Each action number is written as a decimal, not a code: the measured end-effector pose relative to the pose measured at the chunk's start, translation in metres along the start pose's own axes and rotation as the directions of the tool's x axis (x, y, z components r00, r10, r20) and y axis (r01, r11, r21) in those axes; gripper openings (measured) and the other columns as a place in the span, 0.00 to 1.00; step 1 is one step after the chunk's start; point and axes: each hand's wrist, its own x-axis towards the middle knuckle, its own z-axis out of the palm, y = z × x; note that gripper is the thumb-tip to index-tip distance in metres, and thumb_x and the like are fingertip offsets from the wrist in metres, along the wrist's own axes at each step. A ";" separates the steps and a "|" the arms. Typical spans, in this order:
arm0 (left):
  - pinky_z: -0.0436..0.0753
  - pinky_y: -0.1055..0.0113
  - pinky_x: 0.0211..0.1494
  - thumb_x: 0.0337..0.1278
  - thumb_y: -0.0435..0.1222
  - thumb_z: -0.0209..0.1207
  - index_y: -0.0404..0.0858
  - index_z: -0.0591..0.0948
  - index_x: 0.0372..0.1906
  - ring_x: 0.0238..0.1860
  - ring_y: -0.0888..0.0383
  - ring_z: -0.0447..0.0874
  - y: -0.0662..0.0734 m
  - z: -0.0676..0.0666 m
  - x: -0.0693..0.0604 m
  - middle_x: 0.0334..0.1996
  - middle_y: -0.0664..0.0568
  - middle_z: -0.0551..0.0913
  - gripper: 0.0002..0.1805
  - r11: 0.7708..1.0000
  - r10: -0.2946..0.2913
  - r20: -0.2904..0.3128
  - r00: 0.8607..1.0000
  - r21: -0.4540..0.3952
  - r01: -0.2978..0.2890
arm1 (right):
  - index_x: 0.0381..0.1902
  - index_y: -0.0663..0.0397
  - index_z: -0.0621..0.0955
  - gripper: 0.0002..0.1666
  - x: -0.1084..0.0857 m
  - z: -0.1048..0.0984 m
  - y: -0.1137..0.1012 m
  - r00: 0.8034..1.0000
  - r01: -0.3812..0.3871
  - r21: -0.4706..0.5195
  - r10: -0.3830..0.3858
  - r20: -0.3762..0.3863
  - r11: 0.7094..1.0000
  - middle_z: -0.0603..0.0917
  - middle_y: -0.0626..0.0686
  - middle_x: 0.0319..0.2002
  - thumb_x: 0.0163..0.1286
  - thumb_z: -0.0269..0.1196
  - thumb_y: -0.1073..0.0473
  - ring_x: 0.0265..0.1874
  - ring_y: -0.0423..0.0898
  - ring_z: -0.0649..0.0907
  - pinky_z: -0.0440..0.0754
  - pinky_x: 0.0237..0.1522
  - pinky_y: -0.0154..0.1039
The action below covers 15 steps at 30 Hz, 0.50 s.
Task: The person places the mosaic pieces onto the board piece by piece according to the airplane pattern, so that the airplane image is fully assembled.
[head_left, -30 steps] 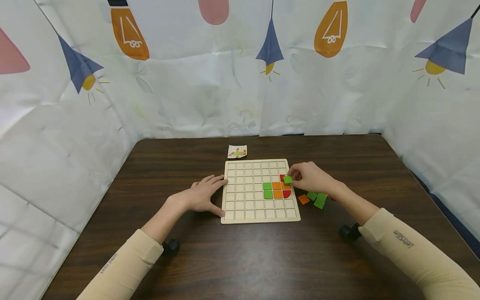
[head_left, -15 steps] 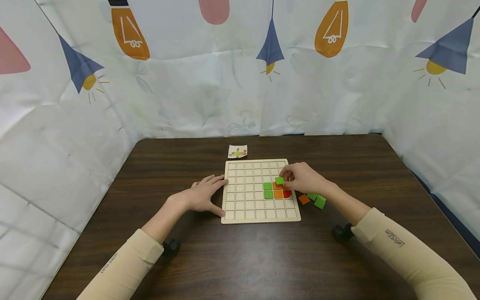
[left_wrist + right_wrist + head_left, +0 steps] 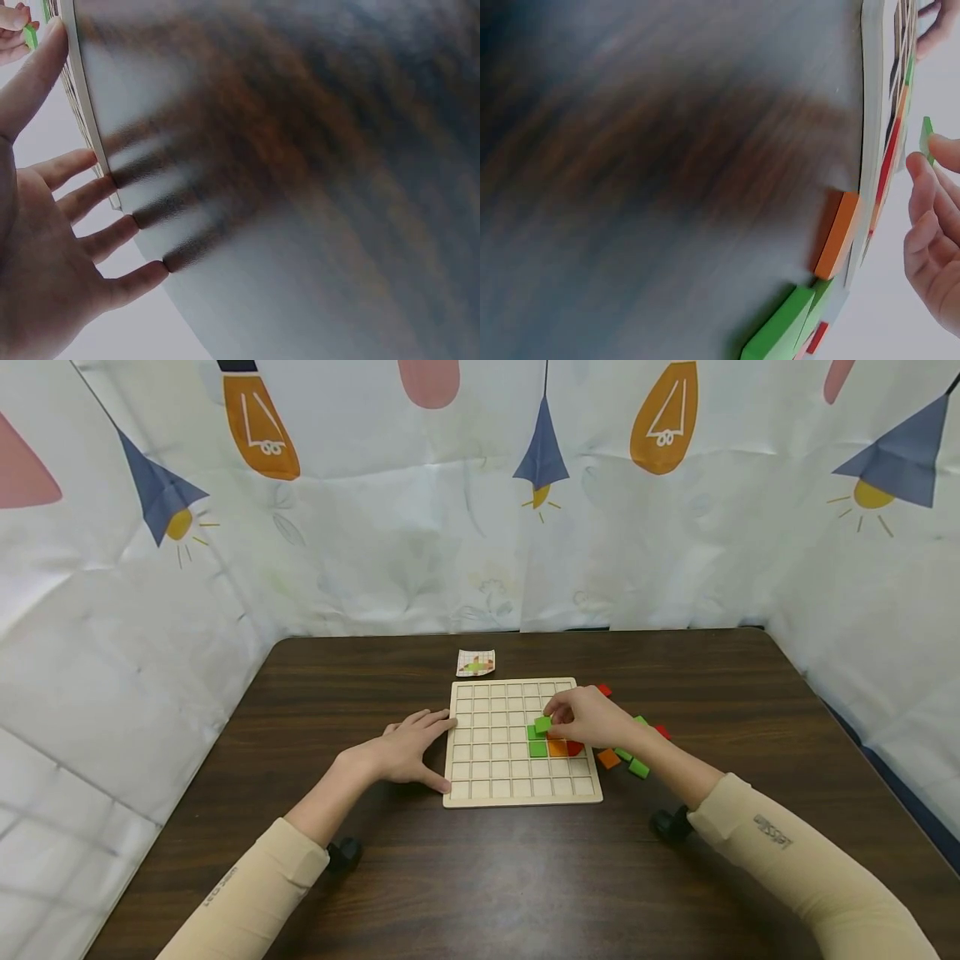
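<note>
A pale wooden grid board (image 3: 480,768) lies on the table. My left hand (image 3: 401,750) rests at its left edge, fingers spread and thumb at the near corner; the left wrist view shows the fingers (image 3: 82,199) along the rim. Between thumb and fingers my right hand (image 3: 592,718) pinches a green square tile (image 3: 542,725), held above the board near other green tiles (image 3: 537,749). An orange tile (image 3: 557,748) and a red piece (image 3: 574,748) sit in cells to the right, partly under the hand. In the right wrist view the pinched green tile (image 3: 926,141) is tilted.
Right of the board lie a loose orange tile (image 3: 608,758), several green tiles (image 3: 639,768) and red pieces (image 3: 604,690), some partly behind my right forearm. A small card with a coloured pattern (image 3: 476,663) lies beyond the board. A patterned curtain (image 3: 420,543) hangs behind the table.
My right hand has moved left over the board with the green tile, from the right edge towards the placed green tiles. The left hand has stayed where it was.
</note>
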 end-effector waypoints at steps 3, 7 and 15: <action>0.53 0.27 0.70 0.50 0.60 0.74 0.40 0.58 0.82 0.80 0.36 0.44 0.000 0.000 0.000 0.81 0.42 0.52 0.60 1.000 -0.001 -0.003 1.000 0.004 0.001 | 0.47 0.60 0.86 0.12 0.004 0.003 -0.003 1.000 0.007 0.000 -0.007 0.003 1.000 0.86 0.45 0.33 0.68 0.71 0.63 0.35 0.42 0.84 0.83 0.42 0.41; 0.53 0.27 0.70 0.50 0.61 0.74 0.40 0.58 0.82 0.80 0.36 0.44 -0.001 0.001 0.000 0.81 0.42 0.51 0.60 1.000 -0.002 -0.003 1.000 0.006 0.002 | 0.47 0.59 0.87 0.11 0.009 0.007 -0.005 1.000 0.013 0.009 -0.013 0.011 1.000 0.87 0.45 0.34 0.68 0.71 0.63 0.35 0.41 0.84 0.84 0.41 0.40; 0.54 0.28 0.70 0.49 0.61 0.74 0.41 0.58 0.82 0.80 0.36 0.44 -0.001 0.001 0.000 0.81 0.43 0.52 0.60 1.000 -0.006 -0.003 1.000 0.017 0.006 | 0.47 0.60 0.87 0.12 0.016 0.012 -0.011 0.999 0.031 0.035 -0.032 0.033 0.999 0.87 0.46 0.34 0.67 0.72 0.63 0.34 0.41 0.84 0.84 0.38 0.39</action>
